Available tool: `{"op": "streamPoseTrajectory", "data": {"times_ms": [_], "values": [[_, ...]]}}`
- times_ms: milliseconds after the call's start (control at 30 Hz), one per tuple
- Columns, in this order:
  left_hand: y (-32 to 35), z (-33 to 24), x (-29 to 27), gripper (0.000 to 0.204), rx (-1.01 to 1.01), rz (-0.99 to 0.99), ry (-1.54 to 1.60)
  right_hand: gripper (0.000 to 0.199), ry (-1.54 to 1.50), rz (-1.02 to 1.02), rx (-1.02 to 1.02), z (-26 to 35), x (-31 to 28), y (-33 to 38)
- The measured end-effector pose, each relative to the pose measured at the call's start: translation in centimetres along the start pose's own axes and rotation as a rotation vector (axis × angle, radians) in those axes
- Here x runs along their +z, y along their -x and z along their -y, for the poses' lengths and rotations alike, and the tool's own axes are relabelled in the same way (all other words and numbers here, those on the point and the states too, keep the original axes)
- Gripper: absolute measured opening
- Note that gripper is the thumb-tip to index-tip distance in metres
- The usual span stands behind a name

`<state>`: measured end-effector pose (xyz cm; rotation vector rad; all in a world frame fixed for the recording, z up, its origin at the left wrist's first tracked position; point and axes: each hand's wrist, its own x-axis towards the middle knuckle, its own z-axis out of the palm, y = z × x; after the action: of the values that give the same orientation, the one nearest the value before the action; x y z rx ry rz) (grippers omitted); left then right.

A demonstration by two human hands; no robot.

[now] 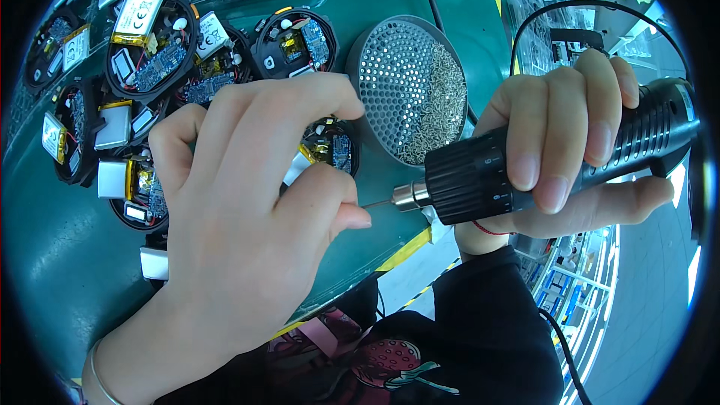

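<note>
My right hand (570,150) grips a black electric screwdriver (480,176) held sideways, its thin bit pointing left. My left hand (247,210) hovers over the green table, thumb and fingertips pinched together right at the bit's tip; whatever sits between them is too small to see. Beneath my left hand lies a round black device (330,146) with an exposed circuit board, partly hidden by my fingers.
Several open round black devices (150,45) with silver batteries and blue boards crowd the green mat (52,255) at the left. A round perforated tray of small screws (412,90) stands behind the screwdriver. The table's front edge carries yellow tape (405,251).
</note>
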<state>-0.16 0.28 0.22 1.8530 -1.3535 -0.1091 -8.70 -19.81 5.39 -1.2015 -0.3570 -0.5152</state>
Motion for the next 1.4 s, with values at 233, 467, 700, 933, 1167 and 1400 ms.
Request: {"op": "streamPoseTrajectory", "data": {"times_ms": [233, 467, 700, 933, 1167, 1400], "values": [[0.1, -0.1, -0.3, 0.022, 0.047, 0.063, -0.022, 0.056, 0.073, 0.043, -0.050, -0.3, 0.5, 0.3], [-0.1, -0.2, 0.0, 0.032, -0.048, 0.023, 0.030, 0.059, 0.200, -0.047, -0.187, 0.3, -1.1, 0.3], [-0.8, -0.1, -0.1, 0.025, 0.045, 0.041, -0.082, 0.068, 0.219, -0.180, -0.289, 1.2, -1.7, 0.0], [-1.9, -3.0, 0.2, 0.027, -0.008, 0.007, -0.293, 0.071, 0.314, -0.029, -0.245, 1.2, -2.6, -0.1], [-1.6, -4.0, 1.7, 0.029, 0.107, 0.068, -0.563, 0.077, 0.340, 0.000, -0.291, 0.9, -2.5, 0.1], [-1.1, -3.4, 1.4, 0.023, 0.157, 0.079, -0.571, 0.078, 0.351, 0.060, -0.272, 1.2, -2.3, -0.2]]}}
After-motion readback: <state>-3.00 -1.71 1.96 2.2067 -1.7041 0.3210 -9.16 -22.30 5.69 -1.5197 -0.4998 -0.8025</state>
